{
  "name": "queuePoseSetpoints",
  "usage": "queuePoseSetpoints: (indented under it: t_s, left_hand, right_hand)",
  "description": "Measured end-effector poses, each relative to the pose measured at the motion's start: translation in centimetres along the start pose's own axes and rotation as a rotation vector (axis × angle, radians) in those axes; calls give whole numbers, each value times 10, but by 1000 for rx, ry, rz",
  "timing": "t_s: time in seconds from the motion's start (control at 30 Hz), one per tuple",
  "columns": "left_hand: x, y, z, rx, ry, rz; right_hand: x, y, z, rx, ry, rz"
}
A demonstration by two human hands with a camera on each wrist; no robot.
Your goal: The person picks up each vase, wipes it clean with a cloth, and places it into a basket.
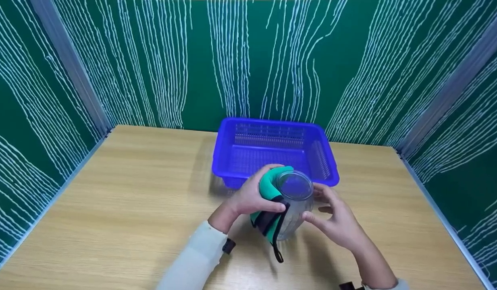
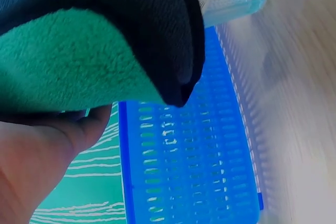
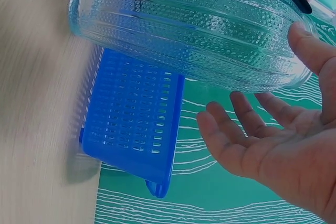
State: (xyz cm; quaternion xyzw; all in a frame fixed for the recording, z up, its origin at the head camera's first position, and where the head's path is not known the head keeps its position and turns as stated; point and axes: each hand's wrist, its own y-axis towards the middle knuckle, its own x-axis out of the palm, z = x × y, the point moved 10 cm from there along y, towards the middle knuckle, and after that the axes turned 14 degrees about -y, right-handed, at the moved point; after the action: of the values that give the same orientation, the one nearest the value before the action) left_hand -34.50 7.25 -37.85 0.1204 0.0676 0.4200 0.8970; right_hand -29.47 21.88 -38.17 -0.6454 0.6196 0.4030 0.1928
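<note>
A clear glass jar (image 1: pixel 293 217) with a ribbed, dimpled wall (image 3: pixel 184 30) is in front of the basket, its round mouth upward in the head view. My left hand (image 1: pixel 250 197) grips a green cloth (image 1: pixel 267 186) with black trim and a hanging loop, holding it against the jar's left side. In the left wrist view the fuzzy cloth (image 2: pixel 73 61) hides most of that hand. On the jar's other side is my right hand (image 1: pixel 339 223), fingers spread and loosely bent. Its thumb is by the glass near the mouth; contact is hard to tell.
A blue-purple plastic basket (image 1: pixel 272 122) with slotted walls stands just behind the jar, near the back of the wooden table (image 1: pixel 143 193). Green panels (image 1: pixel 353 52) with white wavy lines rise behind and at both sides, joined by metal posts (image 1: pixel 73 60).
</note>
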Motion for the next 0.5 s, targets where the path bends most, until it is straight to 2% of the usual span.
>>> queuePoseSetpoints:
  t_s: [0.13,0.2,0.5]
  left_hand:
    - [7,-3,14,46,-30,-16]
    - [7,-2,13,55,-20,-19]
    - [-3,3,-23,32,107,-30]
  right_hand:
    - [-1,0,-1,-16,14,17]
    - [0,0,-1,-19,9,17]
    - [1,0,0,-6,14,1]
